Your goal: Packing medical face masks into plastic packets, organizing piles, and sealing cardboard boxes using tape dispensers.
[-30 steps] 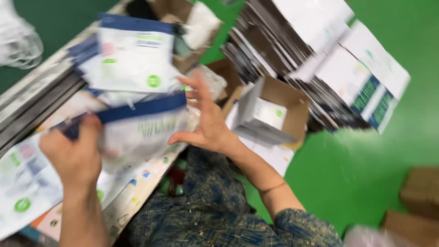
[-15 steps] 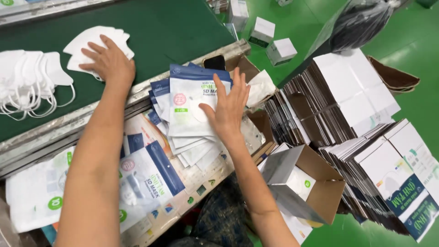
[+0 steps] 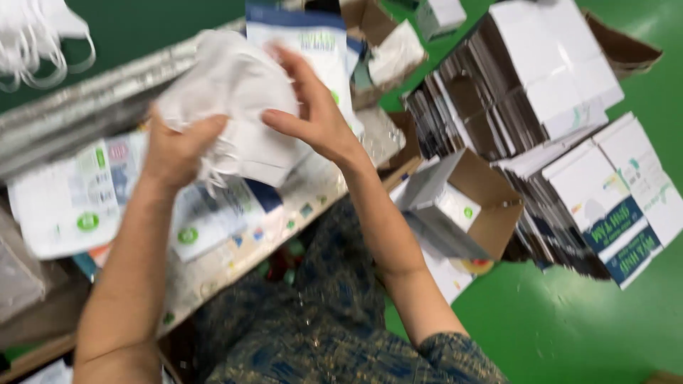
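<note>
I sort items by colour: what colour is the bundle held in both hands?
White. The bundle of face masks, held by the left hand and right hand, shows in the head view.

The whole view is smeared by motion. The white masks (image 3: 228, 99) between the 2 hands blur into 1 pale lump — how many there are cannot be told. The left hand (image 3: 178, 149) covers their lower left corner, and its fingertips are lost behind them. The right hand (image 3: 313, 114) hides part of the white-and-blue pouch (image 3: 313, 43) just behind it, whose top is cut by the upper edge. Far left of the left hand, loose masks (image 3: 43, 35) run off the frame — ear loops barely readable.
</note>
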